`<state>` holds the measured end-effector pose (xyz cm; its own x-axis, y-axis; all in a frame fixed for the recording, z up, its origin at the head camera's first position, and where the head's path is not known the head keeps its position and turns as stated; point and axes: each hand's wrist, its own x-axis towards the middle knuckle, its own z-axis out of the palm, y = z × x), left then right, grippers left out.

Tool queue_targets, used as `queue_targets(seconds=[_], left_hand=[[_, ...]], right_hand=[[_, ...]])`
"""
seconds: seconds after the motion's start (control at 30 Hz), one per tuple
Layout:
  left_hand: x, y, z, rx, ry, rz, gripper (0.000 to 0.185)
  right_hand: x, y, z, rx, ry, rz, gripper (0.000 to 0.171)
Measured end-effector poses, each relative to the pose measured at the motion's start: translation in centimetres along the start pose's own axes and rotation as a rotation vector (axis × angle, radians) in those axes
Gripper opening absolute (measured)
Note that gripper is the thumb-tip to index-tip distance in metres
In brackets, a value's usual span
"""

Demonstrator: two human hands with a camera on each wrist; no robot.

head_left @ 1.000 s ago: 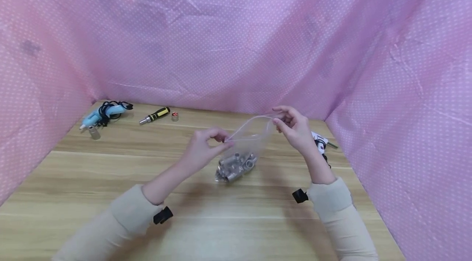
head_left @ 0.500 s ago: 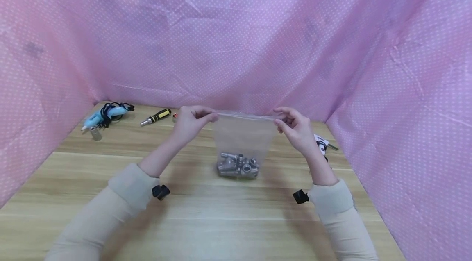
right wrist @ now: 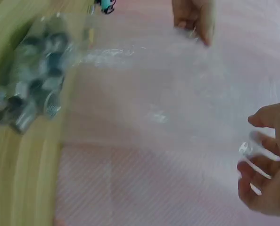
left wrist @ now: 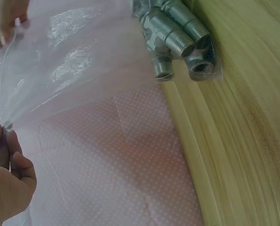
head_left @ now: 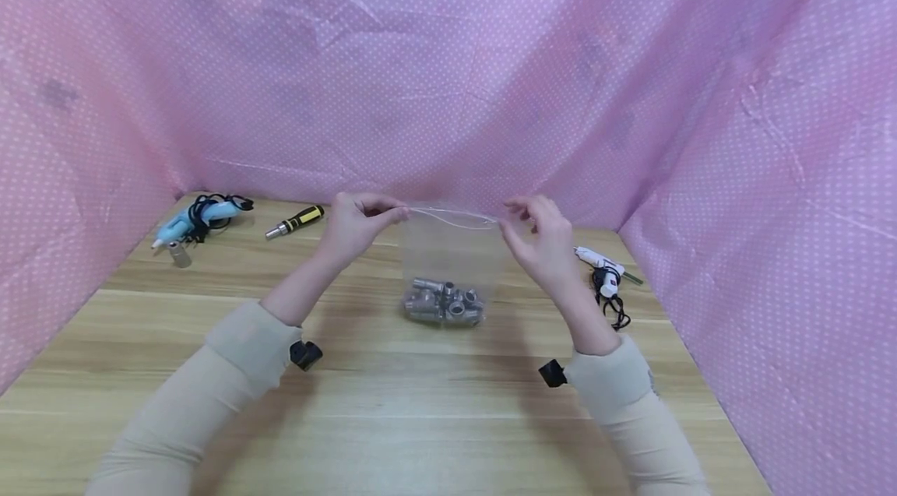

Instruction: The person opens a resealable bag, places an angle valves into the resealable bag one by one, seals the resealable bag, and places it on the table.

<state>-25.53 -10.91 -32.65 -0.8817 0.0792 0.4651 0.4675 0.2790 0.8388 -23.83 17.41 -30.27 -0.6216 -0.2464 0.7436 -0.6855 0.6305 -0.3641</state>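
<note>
A clear zip bag [head_left: 452,247] hangs between the two hands, its mouth slightly parted along the top. Threaded metal pipe fittings [head_left: 444,301], several of them, fill its bottom, close over the wooden table. My left hand [head_left: 350,230] pinches the top left corner between thumb and fingers. At the top right corner, my right hand [head_left: 543,247] holds the edge with thumb and fingers curled loosely; the right wrist view shows the clear plastic [right wrist: 246,149] at its fingertips. In the left wrist view the fittings [left wrist: 173,35] show through the stretched film.
Back left lie a light blue glue gun [head_left: 181,228] with a black cord, a small metal cylinder [head_left: 179,254] and a yellow-and-black screwdriver [head_left: 294,222]. A white corded tool [head_left: 610,282] lies to the right. Pink dotted cloth [head_left: 448,75] encloses the wooden table [head_left: 420,418].
My left hand has risen up and left, drawing the bag's gaping mouth nearly straight. The right hand has shifted slightly left, and the bag with its fittings hangs a little higher.
</note>
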Motion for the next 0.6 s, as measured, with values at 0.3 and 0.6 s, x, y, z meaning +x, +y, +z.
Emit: queue_targets(seconds=[0.3,0.6], left_hand=[[-0.1,0.0,-0.2,0.067,-0.036,0.026,0.016],[-0.7,-0.1,0.0,-0.018,-0.049,-0.002,0.019]], right_hand=[[2.8,-5.1,3.1,-0.051,-0.115,-0.195,0.041],[4.6,-5.9,6.1,-0.144,-0.326,-0.156,0.021]])
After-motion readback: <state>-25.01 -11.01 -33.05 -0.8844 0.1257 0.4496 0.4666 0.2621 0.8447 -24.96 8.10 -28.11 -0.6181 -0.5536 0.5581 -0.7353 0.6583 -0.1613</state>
